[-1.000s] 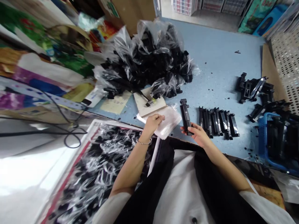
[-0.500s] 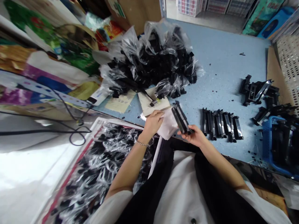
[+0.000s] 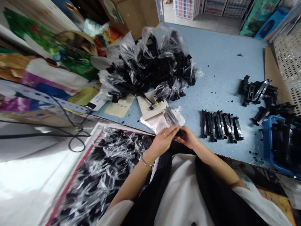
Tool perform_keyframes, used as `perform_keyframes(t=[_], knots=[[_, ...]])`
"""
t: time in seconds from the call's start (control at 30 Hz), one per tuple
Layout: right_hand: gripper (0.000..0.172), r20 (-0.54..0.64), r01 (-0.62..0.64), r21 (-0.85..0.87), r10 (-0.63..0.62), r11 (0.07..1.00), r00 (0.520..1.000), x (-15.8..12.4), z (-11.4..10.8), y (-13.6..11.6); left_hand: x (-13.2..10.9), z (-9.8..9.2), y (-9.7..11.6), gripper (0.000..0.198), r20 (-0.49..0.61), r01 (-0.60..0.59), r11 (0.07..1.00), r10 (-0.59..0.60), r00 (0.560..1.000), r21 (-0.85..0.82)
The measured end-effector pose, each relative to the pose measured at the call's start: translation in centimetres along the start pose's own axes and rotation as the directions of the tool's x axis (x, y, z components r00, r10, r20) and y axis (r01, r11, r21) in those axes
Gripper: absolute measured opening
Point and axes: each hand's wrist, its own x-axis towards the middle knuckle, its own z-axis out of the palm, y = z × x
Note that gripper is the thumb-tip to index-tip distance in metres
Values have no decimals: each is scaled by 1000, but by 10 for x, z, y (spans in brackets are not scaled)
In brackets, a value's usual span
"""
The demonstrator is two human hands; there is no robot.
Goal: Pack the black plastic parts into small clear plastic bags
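Observation:
In front of my body, my two hands meet at the table's near edge. My right hand [image 3: 187, 137] is closed around the lower end of some long black plastic parts [image 3: 171, 115]. Their upper end looks greyish and blurred, seemingly covered by clear film. Closed fingers of my left hand [image 3: 166, 137] press at the mouth of a clear plastic bag [image 3: 180, 115] beside the parts. How far the parts sit inside the bag is hard to tell. Under them lie more flat clear bags [image 3: 151, 125]. A row of several similar black parts [image 3: 221, 125] lies to the right.
Bagged black parts [image 3: 155, 62] are heaped at the back of the blue table [image 3: 225, 56]. A crate [image 3: 100, 127] of bagged parts stands below left. Loose black parts [image 3: 254, 89] and a blue basket [image 3: 266, 141] are at right. Cables [image 3: 76, 141] hang at left.
My left hand has moved right to meet my right hand. The black parts have shifted left and now overlap the clear bag.

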Motion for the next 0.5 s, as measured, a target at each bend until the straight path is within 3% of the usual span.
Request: perform_keyframes(t=[0.07,0.1,0.17,0.23,0.37,0.5], knots=[[34,-157,183,-265,-230,947,960,-4,6,0,5,1,11,75,17,-1,998,2,1000,-69],[31,-171,239,-378,-321,894,931,-5,8,-2,10,0,14,78,35,16,996,-13,999,-89],[34,-109,310,-514,-420,800,901,-6,10,-13,24,-2,14,78,70,51,994,-44,997,-95],[47,-20,364,-554,-449,749,894,0,10,-33,44,-5,4,64,76,56,995,-49,996,-81],[70,126,468,-503,-475,726,871,18,10,-76,94,-16,-40,31,3,77,996,-77,997,-51],[49,102,467,-559,-502,685,859,16,5,-87,131,-30,-93,24,-118,206,977,-210,970,-46]])
